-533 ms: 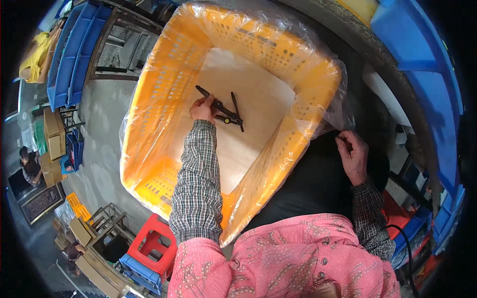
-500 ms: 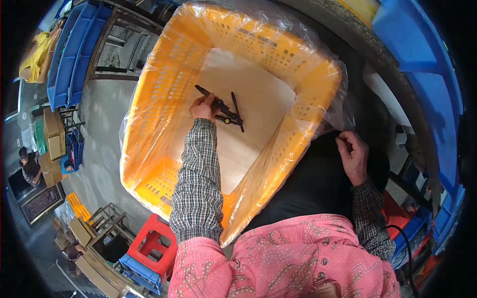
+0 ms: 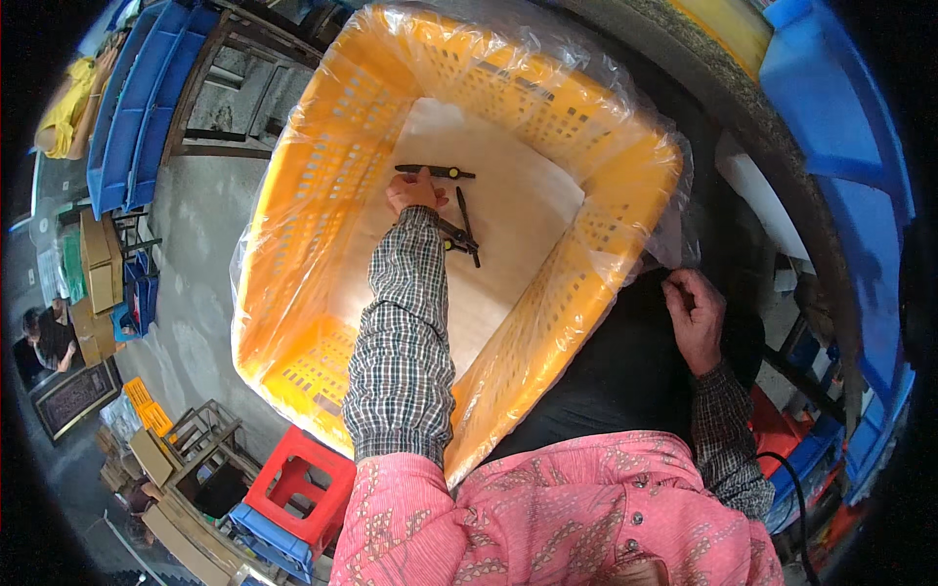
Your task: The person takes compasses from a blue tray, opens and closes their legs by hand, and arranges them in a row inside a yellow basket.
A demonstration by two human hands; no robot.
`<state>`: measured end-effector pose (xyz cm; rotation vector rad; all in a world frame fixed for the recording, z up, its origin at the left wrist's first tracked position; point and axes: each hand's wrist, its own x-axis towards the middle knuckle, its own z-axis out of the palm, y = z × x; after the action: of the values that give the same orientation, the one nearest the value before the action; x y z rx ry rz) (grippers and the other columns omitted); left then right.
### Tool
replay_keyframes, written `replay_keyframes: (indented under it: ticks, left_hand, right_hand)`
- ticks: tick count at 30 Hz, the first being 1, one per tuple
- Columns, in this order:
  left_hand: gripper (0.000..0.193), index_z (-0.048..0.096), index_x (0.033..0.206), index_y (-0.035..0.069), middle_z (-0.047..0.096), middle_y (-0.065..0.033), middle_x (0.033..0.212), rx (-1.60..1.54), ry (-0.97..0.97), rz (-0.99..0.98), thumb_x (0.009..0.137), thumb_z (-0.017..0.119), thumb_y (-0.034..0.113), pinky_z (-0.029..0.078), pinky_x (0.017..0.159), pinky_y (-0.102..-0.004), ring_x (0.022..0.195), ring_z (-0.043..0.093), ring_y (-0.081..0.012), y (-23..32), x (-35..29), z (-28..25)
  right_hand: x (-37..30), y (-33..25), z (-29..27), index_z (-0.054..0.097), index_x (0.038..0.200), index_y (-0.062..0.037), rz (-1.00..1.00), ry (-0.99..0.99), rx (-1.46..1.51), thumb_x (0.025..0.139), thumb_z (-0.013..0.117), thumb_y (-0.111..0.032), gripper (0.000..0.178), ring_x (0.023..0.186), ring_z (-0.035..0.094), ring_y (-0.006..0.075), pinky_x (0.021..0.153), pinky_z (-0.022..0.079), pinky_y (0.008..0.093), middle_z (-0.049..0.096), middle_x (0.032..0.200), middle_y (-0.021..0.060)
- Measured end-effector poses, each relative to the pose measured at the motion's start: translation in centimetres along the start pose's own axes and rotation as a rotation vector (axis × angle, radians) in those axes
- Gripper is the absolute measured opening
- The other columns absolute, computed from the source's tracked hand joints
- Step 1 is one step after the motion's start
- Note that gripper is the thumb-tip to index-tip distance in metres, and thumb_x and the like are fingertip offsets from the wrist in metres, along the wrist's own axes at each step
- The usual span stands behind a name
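In the head view, your left hand [image 3: 415, 193] has its fingers curled at a slim black piece [image 3: 447, 173] with round yellow spots — touching it, though whether they grip it, you can't tell. It lies toward the far left of the smooth tan base [image 3: 518, 186], beyond narrow, angled dark pieces [image 3: 463, 213], inside a perforated orange plastic crate [image 3: 625, 161] lined with crinkled clear film [image 3: 674, 220]. Your right hand [image 3: 696, 317] is half-curled near that film — any hold is unclear.
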<state>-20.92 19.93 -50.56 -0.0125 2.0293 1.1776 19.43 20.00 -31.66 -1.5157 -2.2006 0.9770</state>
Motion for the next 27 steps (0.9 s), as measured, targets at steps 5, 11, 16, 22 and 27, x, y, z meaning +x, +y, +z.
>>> replay_keyframes:
  ticks: [5, 11, 16, 22, 27]
  left_hand:
    - [0.026, 0.055, 0.083, -0.011, 0.064, -0.0184, 0.069, -0.11, -0.053, -0.108, 0.082, 0.067, 0.013, 0.054, 0.04, -0.0343, 0.049, 0.063, -0.0237, 0.6, -0.8, 1.3]
    - [0.024, 0.059, 0.076, -0.01, 0.062, -0.0183, 0.061, -0.097, 0.054, -0.147, 0.08, 0.069, 0.011, 0.052, 0.038, -0.0327, 0.046, 0.061, -0.0222, 1.4, -0.6, 2.4]
    - [0.018, 0.059, 0.088, -0.008, 0.062, -0.0204, 0.063, -0.114, 0.094, -0.089, 0.079, 0.069, 0.005, 0.049, 0.037, -0.0334, 0.045, 0.059, -0.0203, 2.8, -2.5, 3.3]
    - [0.019, 0.055, 0.088, -0.007, 0.061, -0.0194, 0.066, -0.377, 0.07, 0.025, 0.078, 0.068, 0.002, 0.05, 0.037, -0.0348, 0.045, 0.058, -0.0212, 2.7, -1.7, 4.3]
    - [0.018, 0.055, 0.084, -0.008, 0.061, -0.0177, 0.065, -0.287, 0.017, 0.055, 0.077, 0.069, 0.0, 0.051, 0.038, -0.0342, 0.048, 0.059, -0.022, 4.0, -0.8, 6.1]
  right_hand:
    - [-0.1, 0.0, -0.1, 0.059, 0.091, -0.002, -0.021, 0.003, 0.007, 0.086, 0.061, -0.008, 0.008, 0.066, 0.057, 0.017, 0.059, 0.045, 0.0297, 0.06, 0.077, 0.0084]
    - [0.0, 0.1, 0.1, 0.059, 0.09, -0.0014, 0.02, -0.012, 0.016, 0.085, 0.062, -0.006, 0.007, 0.065, 0.057, 0.0173, 0.058, 0.044, 0.0298, 0.06, 0.077, 0.0088]
    - [0.1, -0.1, 0.2, 0.059, 0.09, -0.0009, -0.009, 0.021, 0.042, 0.084, 0.062, -0.006, 0.008, 0.064, 0.056, 0.0166, 0.057, 0.044, 0.0298, 0.059, 0.076, 0.0086]
    - [0.0, 0.3, 0.2, 0.059, 0.09, -0.0006, -0.06, 0.009, 0.005, 0.085, 0.061, -0.005, 0.008, 0.064, 0.056, 0.0153, 0.057, 0.044, 0.0289, 0.059, 0.076, 0.0087]
    - [0.2, 0.0, 0.0, 0.059, 0.091, 0.0, -0.025, -0.008, 0.026, 0.086, 0.06, -0.006, 0.008, 0.064, 0.056, 0.0151, 0.057, 0.044, 0.0288, 0.059, 0.075, 0.0087]
